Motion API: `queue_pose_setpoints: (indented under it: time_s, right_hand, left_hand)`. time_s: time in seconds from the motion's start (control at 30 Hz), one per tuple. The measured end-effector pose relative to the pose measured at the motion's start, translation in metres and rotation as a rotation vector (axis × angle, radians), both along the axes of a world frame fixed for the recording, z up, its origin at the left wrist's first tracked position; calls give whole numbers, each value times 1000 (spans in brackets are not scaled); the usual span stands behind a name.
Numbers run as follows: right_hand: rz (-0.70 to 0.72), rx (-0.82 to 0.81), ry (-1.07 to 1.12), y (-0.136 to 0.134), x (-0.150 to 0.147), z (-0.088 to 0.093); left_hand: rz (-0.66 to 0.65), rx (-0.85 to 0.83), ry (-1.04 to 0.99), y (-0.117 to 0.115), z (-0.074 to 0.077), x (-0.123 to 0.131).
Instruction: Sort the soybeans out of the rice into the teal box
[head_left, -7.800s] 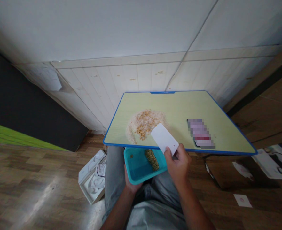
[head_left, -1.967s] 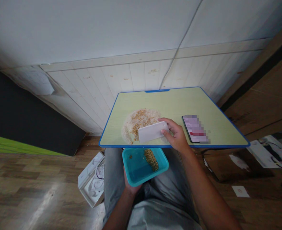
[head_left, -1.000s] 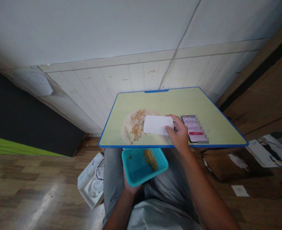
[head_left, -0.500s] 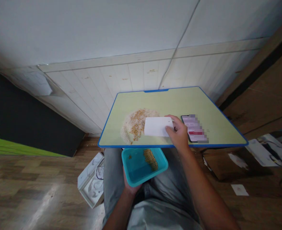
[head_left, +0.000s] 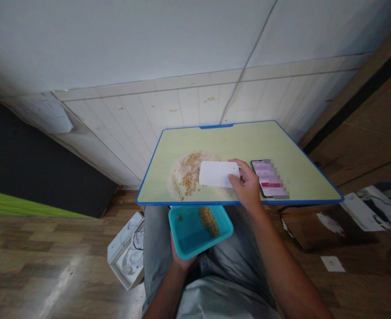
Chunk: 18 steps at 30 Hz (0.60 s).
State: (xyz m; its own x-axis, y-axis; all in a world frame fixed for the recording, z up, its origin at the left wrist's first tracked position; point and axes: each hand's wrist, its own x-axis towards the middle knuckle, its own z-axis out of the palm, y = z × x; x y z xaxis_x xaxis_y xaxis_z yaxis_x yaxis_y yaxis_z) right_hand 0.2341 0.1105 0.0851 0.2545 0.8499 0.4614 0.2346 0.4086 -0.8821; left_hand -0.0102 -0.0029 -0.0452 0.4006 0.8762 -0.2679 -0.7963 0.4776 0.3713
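My right hand [head_left: 247,184] grips a white rectangular card [head_left: 217,173] by its right end, thumb on top. The card is over the right part of a spread pile of pale rice-like grains [head_left: 177,175] mixed with round yellow beans [head_left: 192,177]. Below the table's front edge, my left hand [head_left: 183,260] holds a turquoise plastic container [head_left: 190,230] from underneath; most of its fingers are hidden. Inside, yellowish beans [head_left: 209,221] are heaped along the right side, and a few more lie near the left corner.
The small table [head_left: 248,141] has a blue rim and stands against a panelled wall. A phone [head_left: 268,178] lies right of my right hand. An open white box [head_left: 129,252] sits on the floor at left; a cardboard box [head_left: 310,228] is at right.
The card and my right hand have shifted very slightly left and up, showing some grains below the card. The container stays where it was.
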Motion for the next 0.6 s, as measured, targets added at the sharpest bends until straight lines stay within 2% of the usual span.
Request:
queue_pose_setpoints:
  time_s: [0.13,0.33,0.5,0.6]
  right_hand:
    - [-53,12,34,0,1,0]
    - [40,-32,-10,-2,1,-1]
    - [-27,9,23,0,1,-1]
    - [1,0,13,-1,1,-1]
  left_hand:
    - [-30,46,-35,-2,1,-2]
    - [-26,61,-55,-2,7,1]
    - [-41,116,-80,-1,4,-1]
    - [-35,92,-71,-1,3,-2]
